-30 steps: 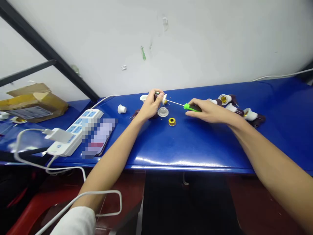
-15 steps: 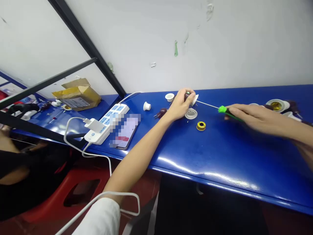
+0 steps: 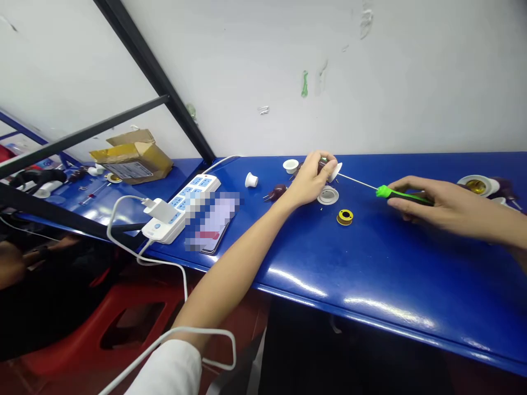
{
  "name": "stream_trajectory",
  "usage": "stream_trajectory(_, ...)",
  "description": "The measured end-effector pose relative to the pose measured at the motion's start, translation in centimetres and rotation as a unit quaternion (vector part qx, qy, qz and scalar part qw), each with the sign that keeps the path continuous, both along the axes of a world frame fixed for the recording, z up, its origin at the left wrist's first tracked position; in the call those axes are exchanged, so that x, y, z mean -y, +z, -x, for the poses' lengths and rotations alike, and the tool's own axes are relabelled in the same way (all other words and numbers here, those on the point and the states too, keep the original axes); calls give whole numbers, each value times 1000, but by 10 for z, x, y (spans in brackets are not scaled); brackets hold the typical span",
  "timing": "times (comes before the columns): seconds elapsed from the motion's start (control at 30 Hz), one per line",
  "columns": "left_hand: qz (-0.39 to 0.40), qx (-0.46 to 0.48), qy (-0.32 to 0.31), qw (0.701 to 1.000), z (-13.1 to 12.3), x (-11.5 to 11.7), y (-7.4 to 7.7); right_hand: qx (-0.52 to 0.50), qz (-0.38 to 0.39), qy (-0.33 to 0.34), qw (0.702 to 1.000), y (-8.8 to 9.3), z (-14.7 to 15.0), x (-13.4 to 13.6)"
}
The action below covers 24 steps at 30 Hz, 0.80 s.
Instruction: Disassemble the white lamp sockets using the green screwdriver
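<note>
My left hand (image 3: pixel 315 178) is closed around a dark brown lamp holder with a flared white rim (image 3: pixel 335 173), held just above the table near the wall. In my right hand (image 3: pixel 428 203) is a screwdriver (image 3: pixel 405 196) with a green and black handle. Its thin shaft points left and the tip meets the white rim; the exact contact is too small to see. Below my left hand lie a white ring (image 3: pixel 328 195) and a yellow ring-shaped part (image 3: pixel 345 217). A brown two-pin plug piece (image 3: pixel 275 193) and white cups (image 3: pixel 251 180) sit to its left.
Beyond my right hand lie lamp holders with gold sockets (image 3: pixel 477 185). A white power strip (image 3: pixel 181 206) with a charger and a phone (image 3: pixel 216 222) lie left. A black metal frame (image 3: pixel 164 104) divides the tables; an open carton (image 3: pixel 134 159) and another person are beyond it.
The view has shifted slightly. My right hand has changed its hold on the screwdriver, with the fingers now looser around the handle. My left hand keeps the lamp holder in place.
</note>
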<state>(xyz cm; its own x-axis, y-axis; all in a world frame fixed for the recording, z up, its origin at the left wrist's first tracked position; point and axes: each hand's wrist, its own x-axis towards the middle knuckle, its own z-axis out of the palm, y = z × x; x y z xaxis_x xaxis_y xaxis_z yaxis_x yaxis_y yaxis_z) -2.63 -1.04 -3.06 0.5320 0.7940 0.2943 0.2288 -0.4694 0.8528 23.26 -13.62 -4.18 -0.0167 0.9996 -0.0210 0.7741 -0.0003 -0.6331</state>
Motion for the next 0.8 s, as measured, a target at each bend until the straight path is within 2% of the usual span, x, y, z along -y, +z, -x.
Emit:
stream_trajectory(0.07,-1,-2,5,1000,0,-3,-2,18,-26,-18,999,1,1,0)
stream_trajectory(0.13,-7,3,10,1000,0,-8,-3,19,-47,-6,999,4,3,0)
stream_trajectory(0.23,-1,19,6,1000,0,-14,-4,-17,-33,30,999,10,8,0)
stream_trajectory(0.3,10,28,7,1000,0,-17,-2,-27,-17,26,999,15,9,1)
stream_trajectory(0.4,26,44,6,999,0,-19,1,-20,-40,5,999,20,10,2)
stream_trajectory(0.6,87,68,-16,994,-1,-16,5,-75,28,85,993,25,13,0)
stream_trajectory(0.7,128,101,-16,986,-2,-16,8,-124,24,71,989,27,14,0)
stream_trajectory(0.8,191,178,-10,965,-1,-16,15,-178,23,54,982,30,13,3)
